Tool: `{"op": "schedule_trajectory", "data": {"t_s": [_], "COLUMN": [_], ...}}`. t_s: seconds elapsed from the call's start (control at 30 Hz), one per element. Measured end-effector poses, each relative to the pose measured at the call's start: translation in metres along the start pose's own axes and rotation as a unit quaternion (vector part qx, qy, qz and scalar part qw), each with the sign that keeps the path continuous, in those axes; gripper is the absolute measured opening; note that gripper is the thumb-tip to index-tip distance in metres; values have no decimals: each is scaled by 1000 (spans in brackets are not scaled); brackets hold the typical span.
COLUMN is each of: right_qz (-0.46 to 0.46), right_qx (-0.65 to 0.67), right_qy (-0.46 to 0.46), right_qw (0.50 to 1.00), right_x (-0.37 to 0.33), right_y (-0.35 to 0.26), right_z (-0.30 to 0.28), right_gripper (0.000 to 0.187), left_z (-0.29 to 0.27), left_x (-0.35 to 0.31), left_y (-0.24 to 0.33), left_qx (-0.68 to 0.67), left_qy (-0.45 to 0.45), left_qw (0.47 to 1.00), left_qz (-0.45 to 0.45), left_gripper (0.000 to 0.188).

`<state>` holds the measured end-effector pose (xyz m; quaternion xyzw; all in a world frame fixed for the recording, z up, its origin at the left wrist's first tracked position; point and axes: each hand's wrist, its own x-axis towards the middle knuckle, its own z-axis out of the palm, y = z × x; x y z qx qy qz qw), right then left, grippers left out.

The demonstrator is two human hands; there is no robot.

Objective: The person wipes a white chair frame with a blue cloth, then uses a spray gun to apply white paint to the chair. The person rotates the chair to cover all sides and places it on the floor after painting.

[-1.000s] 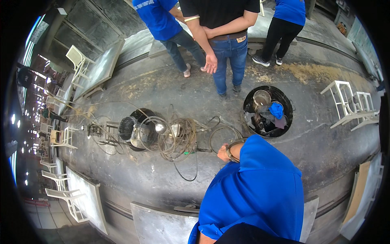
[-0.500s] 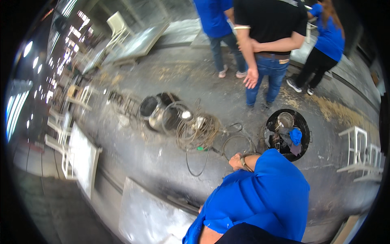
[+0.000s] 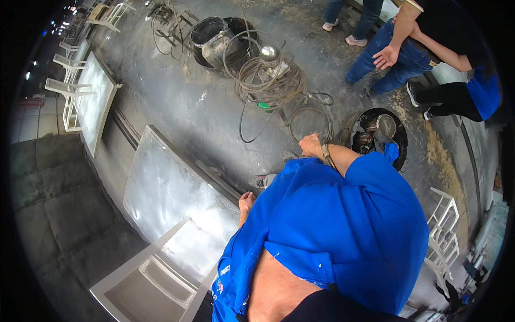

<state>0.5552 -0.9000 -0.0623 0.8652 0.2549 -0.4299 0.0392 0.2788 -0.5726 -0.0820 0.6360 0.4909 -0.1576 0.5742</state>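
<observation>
My left hand hangs low beside the edge of a metal-topped table, its fingers curled with nothing visible in them. Whether it touches the table I cannot tell. My right hand, with a band round the wrist, is in front of my body. Its fingers are loosely curled and no object shows in them. Beyond it, coiled hoses lie on the floor. To the right of that hand stands a round black tub holding a metal pot and a blue cloth.
A dirty bucket stands behind the coils. A pale chair is at the lower left; stacked white chair frames stand at right. Another table with chairs is at far left. People stand at upper right.
My view has swung downward and the floor things appear higher up. My left hand, the near table and the pale chair have come into fuller view. Both hands stay low, holding nothing visible.
</observation>
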Motion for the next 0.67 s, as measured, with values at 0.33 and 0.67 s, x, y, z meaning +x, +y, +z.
{"op": "schedule_trajectory", "data": {"t_s": [0.33, 0.67], "right_qz": [4, 15], "right_qx": [10, -6], "right_qy": [-14, -23], "right_qw": [1000, 1000], "right_x": [2, -5], "right_y": [8, 1], "right_z": [1, 4], "right_gripper": [36, 47], "left_z": [3, 20], "left_x": [-9, 10], "left_y": [2, 32], "left_qx": [-47, 125], "left_qy": [15, -30], "left_qw": [998, 991], "left_qz": [-32, 45], "left_gripper": [39, 41]}}
